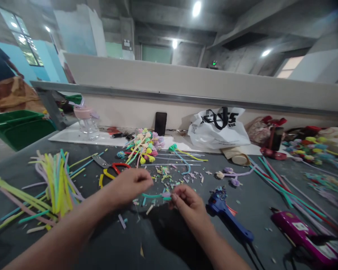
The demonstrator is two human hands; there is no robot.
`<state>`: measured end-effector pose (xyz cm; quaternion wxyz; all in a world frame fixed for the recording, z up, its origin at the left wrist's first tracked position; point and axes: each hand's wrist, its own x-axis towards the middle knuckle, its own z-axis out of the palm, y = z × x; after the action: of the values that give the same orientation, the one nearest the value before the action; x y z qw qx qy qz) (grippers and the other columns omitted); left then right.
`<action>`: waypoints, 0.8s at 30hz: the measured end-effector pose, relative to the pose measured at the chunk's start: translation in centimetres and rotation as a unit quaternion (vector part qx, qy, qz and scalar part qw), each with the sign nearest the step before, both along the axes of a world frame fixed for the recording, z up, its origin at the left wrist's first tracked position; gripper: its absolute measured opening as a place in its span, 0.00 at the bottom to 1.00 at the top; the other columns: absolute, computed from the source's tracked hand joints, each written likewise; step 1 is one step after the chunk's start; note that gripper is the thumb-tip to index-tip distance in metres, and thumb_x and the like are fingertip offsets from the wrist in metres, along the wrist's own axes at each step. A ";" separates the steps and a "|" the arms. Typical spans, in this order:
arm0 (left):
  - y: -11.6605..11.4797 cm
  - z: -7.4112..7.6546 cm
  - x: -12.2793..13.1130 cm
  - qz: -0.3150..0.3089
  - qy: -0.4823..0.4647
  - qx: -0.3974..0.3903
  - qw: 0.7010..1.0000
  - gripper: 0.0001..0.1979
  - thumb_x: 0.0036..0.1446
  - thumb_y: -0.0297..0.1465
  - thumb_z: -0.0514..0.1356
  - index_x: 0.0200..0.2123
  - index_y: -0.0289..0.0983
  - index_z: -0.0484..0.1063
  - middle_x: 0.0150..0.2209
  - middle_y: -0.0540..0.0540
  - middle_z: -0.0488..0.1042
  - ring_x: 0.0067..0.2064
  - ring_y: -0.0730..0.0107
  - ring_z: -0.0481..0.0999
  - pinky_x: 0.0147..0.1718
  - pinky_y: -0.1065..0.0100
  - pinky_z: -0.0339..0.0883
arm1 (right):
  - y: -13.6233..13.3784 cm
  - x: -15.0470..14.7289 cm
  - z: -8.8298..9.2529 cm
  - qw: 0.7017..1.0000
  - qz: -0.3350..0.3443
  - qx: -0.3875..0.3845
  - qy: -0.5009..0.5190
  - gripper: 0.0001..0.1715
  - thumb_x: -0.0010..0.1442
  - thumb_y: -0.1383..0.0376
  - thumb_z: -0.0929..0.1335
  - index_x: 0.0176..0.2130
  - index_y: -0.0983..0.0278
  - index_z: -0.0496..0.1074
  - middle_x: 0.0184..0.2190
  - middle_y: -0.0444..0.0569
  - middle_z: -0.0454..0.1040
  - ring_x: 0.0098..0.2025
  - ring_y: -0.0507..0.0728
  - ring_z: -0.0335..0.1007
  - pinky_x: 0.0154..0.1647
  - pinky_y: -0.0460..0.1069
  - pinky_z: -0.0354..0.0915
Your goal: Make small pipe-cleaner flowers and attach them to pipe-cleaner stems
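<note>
My left hand [131, 184] and my right hand [186, 201] meet over the dark table [157, 243], both with fingers pinched. Between them stretches a teal pipe cleaner [153, 195]; the right fingertips close on its end, where a small lilac tuft sits. The left fingers pinch the other end. Cut bits of pipe cleaner [171, 176] lie scattered just beyond the hands. Red-and-yellow-handled scissors [110, 168] rest close behind my left hand.
A pile of coloured pipe cleaners [55, 183] lies left. Finished flower stems [145, 146] are heaped at the back, near a clear jar [88, 122], a phone [160, 123] and a white bag [218, 127]. A blue glue gun [228, 215] and a magenta one [301, 232] lie right. A person [2, 78] stands far left.
</note>
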<state>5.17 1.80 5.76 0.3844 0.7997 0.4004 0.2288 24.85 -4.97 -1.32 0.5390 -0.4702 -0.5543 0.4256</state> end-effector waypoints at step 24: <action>-2.2 -5.1 2.5 -0.023 0.071 0.105 0.992 0.11 0.56 0.27 0.52 0.25 0.36 0.71 0.26 0.48 0.72 0.31 0.69 0.70 0.31 0.70 0.58 | -0.2 0.7 -0.4 0.934 -0.021 0.189 -0.302 0.08 0.59 0.72 0.61 0.33 0.60 0.65 0.26 0.44 0.71 0.28 0.51 0.68 0.31 0.44 0.63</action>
<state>7.67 -0.36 0.67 0.2742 0.8589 0.3818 0.2032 25.55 -5.19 -1.75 0.4338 -0.4780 -0.7509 0.1395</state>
